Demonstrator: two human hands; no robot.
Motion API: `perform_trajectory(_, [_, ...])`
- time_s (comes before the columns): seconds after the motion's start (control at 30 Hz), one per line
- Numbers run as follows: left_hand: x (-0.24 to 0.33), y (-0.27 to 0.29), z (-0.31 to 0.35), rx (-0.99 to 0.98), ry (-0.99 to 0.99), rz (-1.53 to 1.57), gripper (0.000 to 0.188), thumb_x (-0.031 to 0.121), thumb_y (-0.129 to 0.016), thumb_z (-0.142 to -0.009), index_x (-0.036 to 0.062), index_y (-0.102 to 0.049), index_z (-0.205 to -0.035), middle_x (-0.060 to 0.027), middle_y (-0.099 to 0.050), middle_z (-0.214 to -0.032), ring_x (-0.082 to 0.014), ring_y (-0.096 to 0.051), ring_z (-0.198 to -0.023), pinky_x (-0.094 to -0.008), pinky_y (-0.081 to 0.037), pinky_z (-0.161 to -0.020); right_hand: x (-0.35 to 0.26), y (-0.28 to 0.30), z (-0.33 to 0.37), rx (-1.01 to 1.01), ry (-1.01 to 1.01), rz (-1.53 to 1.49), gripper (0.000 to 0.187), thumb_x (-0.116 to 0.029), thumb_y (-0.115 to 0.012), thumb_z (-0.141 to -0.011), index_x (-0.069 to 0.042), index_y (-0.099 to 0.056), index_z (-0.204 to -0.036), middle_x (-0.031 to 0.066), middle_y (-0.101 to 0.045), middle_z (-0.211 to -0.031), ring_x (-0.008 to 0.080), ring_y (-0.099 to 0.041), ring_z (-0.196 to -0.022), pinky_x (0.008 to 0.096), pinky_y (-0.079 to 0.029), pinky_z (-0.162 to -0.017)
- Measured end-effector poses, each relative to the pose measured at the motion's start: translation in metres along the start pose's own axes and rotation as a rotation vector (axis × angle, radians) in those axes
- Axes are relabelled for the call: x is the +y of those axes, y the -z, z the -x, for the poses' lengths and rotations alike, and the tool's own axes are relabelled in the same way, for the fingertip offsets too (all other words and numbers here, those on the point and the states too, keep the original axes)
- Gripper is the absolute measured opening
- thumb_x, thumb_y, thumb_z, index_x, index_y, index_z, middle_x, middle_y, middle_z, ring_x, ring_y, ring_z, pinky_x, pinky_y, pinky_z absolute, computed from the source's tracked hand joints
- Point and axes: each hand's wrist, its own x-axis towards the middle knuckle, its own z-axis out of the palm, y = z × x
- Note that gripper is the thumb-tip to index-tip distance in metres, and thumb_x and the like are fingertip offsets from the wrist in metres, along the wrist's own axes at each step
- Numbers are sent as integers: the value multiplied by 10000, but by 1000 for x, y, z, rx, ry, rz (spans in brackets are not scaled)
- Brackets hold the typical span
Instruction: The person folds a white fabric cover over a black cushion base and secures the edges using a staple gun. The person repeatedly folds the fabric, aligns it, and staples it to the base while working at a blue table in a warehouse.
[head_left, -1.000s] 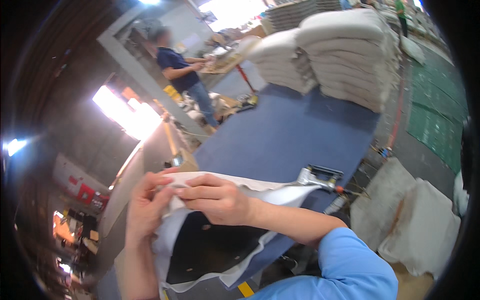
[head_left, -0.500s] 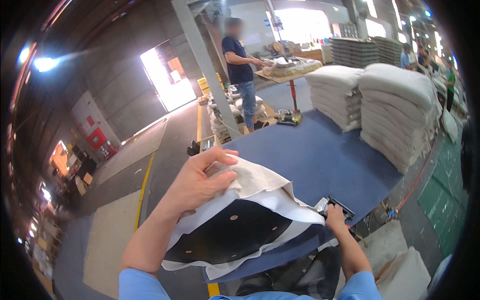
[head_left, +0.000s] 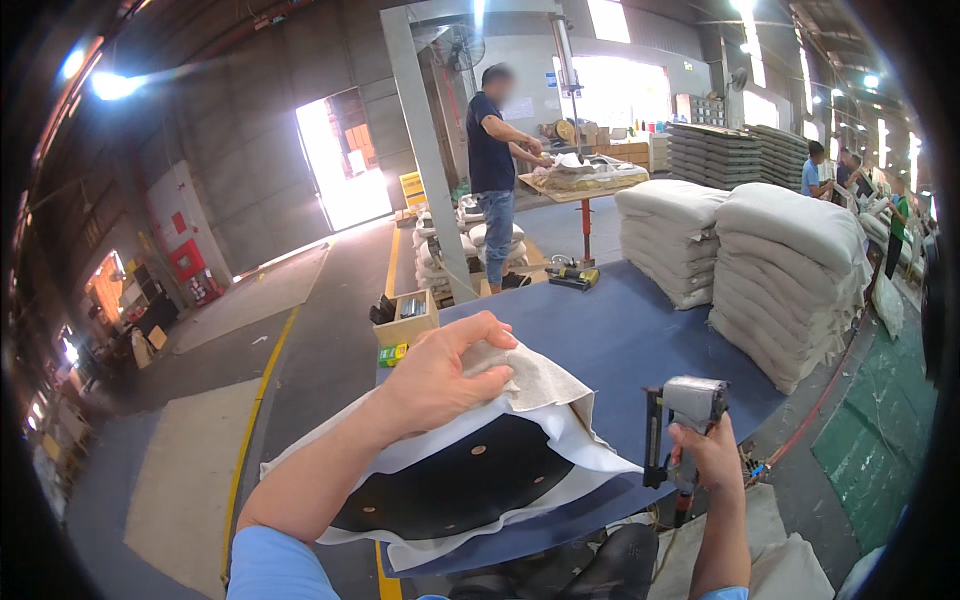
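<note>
While left hand clamps fabric taut over the black panel, right hand, gripping the staple gun, should fire near the folded edge.

- I stand in a factory workshop: high shed roof, concrete floor with yellow lines.
- Stacked cushions beside my blue work surface; co-workers at benches.
</note>
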Motion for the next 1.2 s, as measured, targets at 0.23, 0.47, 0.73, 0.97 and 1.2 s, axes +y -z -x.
perform_trajectory(0.23, [13,-9,-2,-7,-57,-160,291,156,-759,-957,75,-671,-1222,-115,-685,-1409,-245,-646,-1288,-382,-471,-1142,-96,-112,47,-254,157,-301,870,50,-804,-885,-57,-373,-1633,172,-721,-1213,120,-697,-803,258,-579,-657])
perform_trajectory(0.47, [16,-15,1,13,-110,-251,331,199,-759,-937,94,-668,-1237,-129,-696,-1408,-315,-668,-1291,-409,-496,-1121,-83,-145,48,-288,186,-241,853,-52,-842,-941,-84,-362,-1645,110,-730,-1239,92,-688,-893,246,-570,-694])
perform_trajectory(0.73, [17,-18,2,23,-130,-294,343,216,-737,-929,88,-665,-1239,-144,-700,-1397,-356,-677,-1270,-438,-506,-1105,-83,-148,53,-286,197,-222,824,-23,-822,-945,-88,-374,-1632,98,-727,-1229,96,-690,-920,251,-575,-717])
perform_trajectory(0.97, [22,-21,-2,27,-129,-315,355,206,-736,-917,80,-657,-1239,-156,-729,-1272,-363,-707,-1193,-449,-533,-1046,-80,-150,50,-267,165,-231,779,-21,-815,-948,-92,-397,-1601,79,-723,-1180,91,-683,-908,250,-570,-714])
perform_trajectory(1.2, [26,-27,-7,34,-144,-365,378,214,-757,-904,86,-655,-1244,-166,-745,-1167,-395,-719,-1117,-470,-545,-990,-71,-146,41,-252,190,-177,775,10,-812,-939,-104,-409,-1591,48,-695,-1187,81,-668,-909,250,-564,-712])
